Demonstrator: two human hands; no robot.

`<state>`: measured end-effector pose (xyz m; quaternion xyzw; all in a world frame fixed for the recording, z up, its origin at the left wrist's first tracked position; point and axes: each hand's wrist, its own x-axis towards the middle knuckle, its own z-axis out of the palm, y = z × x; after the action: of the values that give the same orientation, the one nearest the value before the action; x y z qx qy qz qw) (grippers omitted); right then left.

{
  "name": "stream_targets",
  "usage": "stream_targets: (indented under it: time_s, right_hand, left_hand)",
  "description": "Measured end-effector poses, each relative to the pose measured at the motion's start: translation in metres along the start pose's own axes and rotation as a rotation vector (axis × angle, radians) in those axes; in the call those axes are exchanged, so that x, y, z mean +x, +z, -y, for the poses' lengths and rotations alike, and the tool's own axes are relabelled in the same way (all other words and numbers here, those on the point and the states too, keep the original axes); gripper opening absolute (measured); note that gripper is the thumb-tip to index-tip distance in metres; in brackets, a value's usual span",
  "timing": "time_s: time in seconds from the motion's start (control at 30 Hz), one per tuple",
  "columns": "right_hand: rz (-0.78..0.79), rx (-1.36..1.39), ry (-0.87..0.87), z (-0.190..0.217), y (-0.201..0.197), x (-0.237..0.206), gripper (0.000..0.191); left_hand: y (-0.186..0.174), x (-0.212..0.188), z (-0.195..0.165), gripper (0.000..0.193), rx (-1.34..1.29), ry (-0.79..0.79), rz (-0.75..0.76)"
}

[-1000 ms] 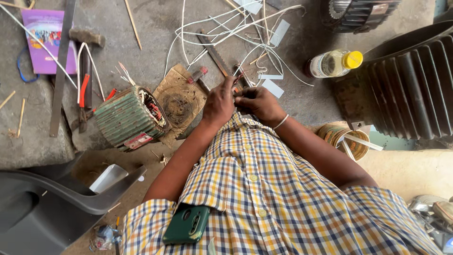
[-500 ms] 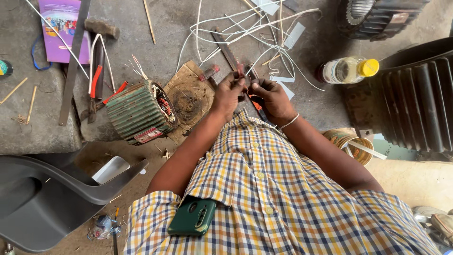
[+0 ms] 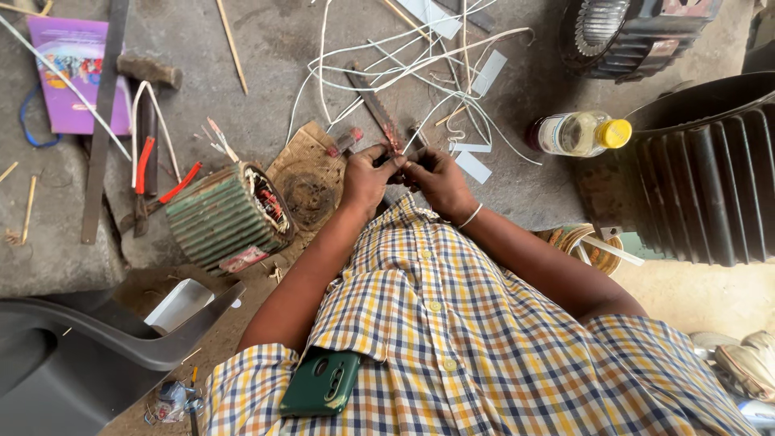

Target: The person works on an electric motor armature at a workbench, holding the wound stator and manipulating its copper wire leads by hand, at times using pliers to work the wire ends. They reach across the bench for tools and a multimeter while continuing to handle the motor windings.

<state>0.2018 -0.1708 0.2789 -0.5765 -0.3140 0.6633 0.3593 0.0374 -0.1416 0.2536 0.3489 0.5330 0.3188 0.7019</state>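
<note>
I'm seeing the stator [image 3: 228, 218] lying left of my hands, pliers [image 3: 144, 173] beyond it; bottle [image 3: 580, 133] sitting right; tangled wires [image 3: 404, 73] spreading ahead; phone [image 3: 320, 383] riding in my shirt pocket.

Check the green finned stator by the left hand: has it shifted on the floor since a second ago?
No. The green stator lies against the same brown board, beside the red-handled pliers; only the head camera moved.

Thin white wire [image 3: 413, 144] between fingertips
</note>
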Motion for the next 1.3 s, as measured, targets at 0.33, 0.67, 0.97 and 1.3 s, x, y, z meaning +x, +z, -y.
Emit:
stream_targets:
  time_s: [0.33, 0.67, 0.97, 1.3]
  right_hand:
    - [0.172, -0.788, 0.274, 0.010, -0.045, 0.053, 0.047]
    - [-0.052, -1.520, -0.005, -0.044, -0.156, 0.031, 0.050]
    - [-0.398, -1.171, -0.417, -0.068, -0.155, 0.002, 0.010]
    - [-0.524, -1.130, -0.453, 0.050, -0.208, 0.163, 0.026]
  left_hand:
    - [-0.029, 0.001, 0.027, 0.012, -0.178, -0.094, -0.008]
    - [-0.047, -0.026, 0.023, 0.010, -0.227, -0.133, -0.070]
    - [-0.052, -0.037, 0.024, 0.012, -0.278, -0.203, -0.071]
    - [-0.048, -0.057, 0.001, 0.018, -0.308, -0.249, -0.115]
